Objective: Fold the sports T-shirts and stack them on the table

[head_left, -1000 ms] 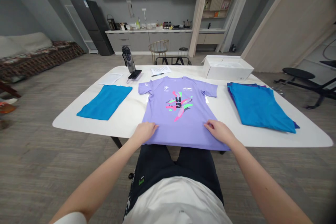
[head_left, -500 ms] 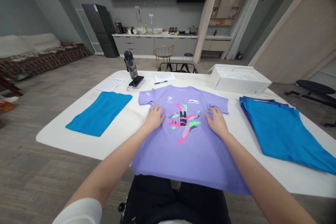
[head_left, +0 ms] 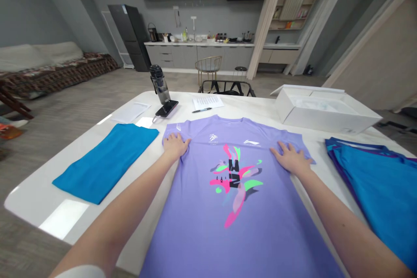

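A purple T-shirt with a bright pink, green and black print lies spread face up on the white table, its collar at the far side. My left hand rests on the shirt by the left sleeve, fingers spread. On the other side, my right hand lies flat with fingers apart near the right sleeve. To the left is a folded blue cloth garment. Several blue and purple garments are stacked at the right, partly cut off by the frame.
Behind the shirt are a pen, a printed sheet, a phone and a water bottle. An open white box stands at the back right. A black-framed chair is beyond the far edge.
Both hands have moved outward, from beside the print to the sleeve areas. The view has come closer to the table, and the shirt's lower hem is now out of frame.
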Available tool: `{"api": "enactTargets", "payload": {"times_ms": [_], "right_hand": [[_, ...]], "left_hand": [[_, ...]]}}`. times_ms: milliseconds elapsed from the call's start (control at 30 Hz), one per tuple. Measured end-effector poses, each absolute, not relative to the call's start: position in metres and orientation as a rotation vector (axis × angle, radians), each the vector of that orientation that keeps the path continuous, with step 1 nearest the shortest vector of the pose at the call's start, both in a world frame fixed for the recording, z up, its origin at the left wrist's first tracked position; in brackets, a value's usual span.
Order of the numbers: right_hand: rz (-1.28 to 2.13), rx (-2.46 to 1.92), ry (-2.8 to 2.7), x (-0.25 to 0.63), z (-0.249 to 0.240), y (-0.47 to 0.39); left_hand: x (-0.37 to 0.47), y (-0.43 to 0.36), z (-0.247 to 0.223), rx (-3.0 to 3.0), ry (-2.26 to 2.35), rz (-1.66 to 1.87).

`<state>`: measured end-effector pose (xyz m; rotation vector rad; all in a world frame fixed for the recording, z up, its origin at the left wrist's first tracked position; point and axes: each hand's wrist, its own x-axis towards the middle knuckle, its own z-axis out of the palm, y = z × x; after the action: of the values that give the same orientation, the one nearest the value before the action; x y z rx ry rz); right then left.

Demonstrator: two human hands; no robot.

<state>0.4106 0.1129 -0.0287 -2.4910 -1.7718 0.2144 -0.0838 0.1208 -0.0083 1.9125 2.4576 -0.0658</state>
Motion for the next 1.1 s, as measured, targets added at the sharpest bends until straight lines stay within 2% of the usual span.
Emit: {"api": "enactTargets", "payload": {"times_ms": [133, 233, 333, 500, 767, 933, 1100], "right_hand": [[0.082, -2.577, -1.691, 0.396, -0.02, 0.137], [0.056, -2.286, -2.017, 0.372, -0.017, 0.169], [0.148, -2.109, -2.145, 0.348, -0.018, 0.208], [0.09, -2.216, -1.904, 0.33, -0.017, 0.258], [0.053, -2.207, -1.875, 0.321, -0.012, 0.301], [0.043, -2.173, -1.81, 0.303, -0.011, 0.317], [0.077, -2.075, -1.864, 0.311, -0.018, 0.289]], "left_hand": [[-0.061, 0.143, -0.002, 1.953, 2.542, -0.186], [-0.036, 0.176, -0.007, 2.376, 2.205, 0.0], [-0.01, 0.218, -0.014, 2.437, 1.939, 0.154], [0.016, 0.275, -0.02, 2.279, 2.129, 0.304], [0.014, 0.323, -0.016, 2.233, 2.217, 0.453], [0.031, 0.332, -0.012, 2.166, 2.327, 0.553], [0.037, 0.298, -0.031, 2.34, 2.048, 0.521]]}}
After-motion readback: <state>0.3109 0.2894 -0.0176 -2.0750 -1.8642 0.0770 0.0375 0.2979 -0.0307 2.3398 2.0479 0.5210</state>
